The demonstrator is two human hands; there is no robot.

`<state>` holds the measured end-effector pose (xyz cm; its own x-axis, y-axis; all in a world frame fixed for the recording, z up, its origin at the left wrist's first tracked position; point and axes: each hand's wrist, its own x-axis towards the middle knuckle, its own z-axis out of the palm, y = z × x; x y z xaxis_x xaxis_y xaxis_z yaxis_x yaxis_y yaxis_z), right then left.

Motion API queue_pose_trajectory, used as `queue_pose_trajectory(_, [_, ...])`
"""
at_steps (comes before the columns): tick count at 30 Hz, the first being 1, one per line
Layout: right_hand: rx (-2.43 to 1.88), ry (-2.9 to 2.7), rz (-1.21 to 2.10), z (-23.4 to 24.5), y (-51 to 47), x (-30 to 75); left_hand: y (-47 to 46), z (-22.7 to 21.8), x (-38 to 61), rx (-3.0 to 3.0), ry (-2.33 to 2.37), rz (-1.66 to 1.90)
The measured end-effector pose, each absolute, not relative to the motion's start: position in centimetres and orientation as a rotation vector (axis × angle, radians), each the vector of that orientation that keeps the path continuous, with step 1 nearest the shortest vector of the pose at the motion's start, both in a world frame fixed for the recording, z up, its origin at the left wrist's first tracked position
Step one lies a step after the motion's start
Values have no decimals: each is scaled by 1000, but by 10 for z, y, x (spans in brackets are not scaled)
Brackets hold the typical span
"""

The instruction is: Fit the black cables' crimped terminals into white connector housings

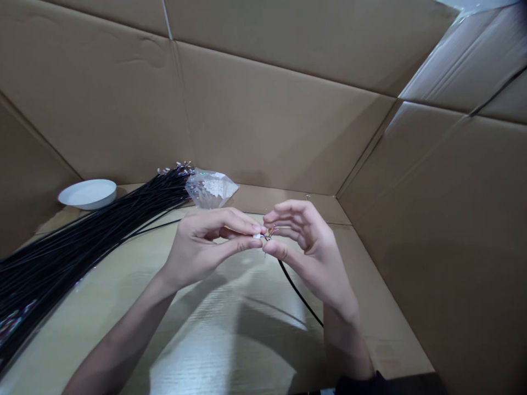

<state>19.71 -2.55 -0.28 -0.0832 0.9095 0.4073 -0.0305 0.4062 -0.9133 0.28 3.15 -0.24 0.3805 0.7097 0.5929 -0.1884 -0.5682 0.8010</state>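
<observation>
Dark sleeve cloth point(364, 384) shows at the bottom edge, around the right forearm. Beneath both bare arms spreads a pale, glossy worktop point(123, 296) with bright reflections and shadows on it. Along the left side lies a thick bundle of black cables point(102, 227), with coloured wire ends point(16, 323) at its near end.

Over the middle of the worktop, the left grip point(206, 236) pinches a small white connector point(257, 236) between thumb and forefinger. Thin coloured wires point(272, 231) reach from it toward the right grip point(310, 241), whose fingers curl around them, thumb and fingertips apart; I cannot tell whether it presses on any wire. One black cable point(300, 294) curves down from beneath the right hand to the right forearm.

Farther back, a clear plastic bag point(201, 195) rests beside the bundle's far end, where small white tips cluster. White pieces sit inside the bag, too small to make out singly. At the far left stands a shallow white dish point(87, 194), its pale inside seen at a slant. Behind everything rise creased cardboard walls point(280, 109), enclosing the work area at the back and both sides.
</observation>
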Motion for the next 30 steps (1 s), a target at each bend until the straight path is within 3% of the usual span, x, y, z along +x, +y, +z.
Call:
queue_pose_trajectory(4, [-813, -1349, 1188, -5, -20, 195, 32, -6, 2, 1810, 442, 1336])
queue_pose_trajectory(19, [-824, -1328, 1190, -3, -21, 189, 27, 4, -10, 2397, 521, 1314])
queue_pose_trajectory(30, [-823, -1343, 1139, -4, -21, 187, 27, 5, -11, 2407, 528, 1355])
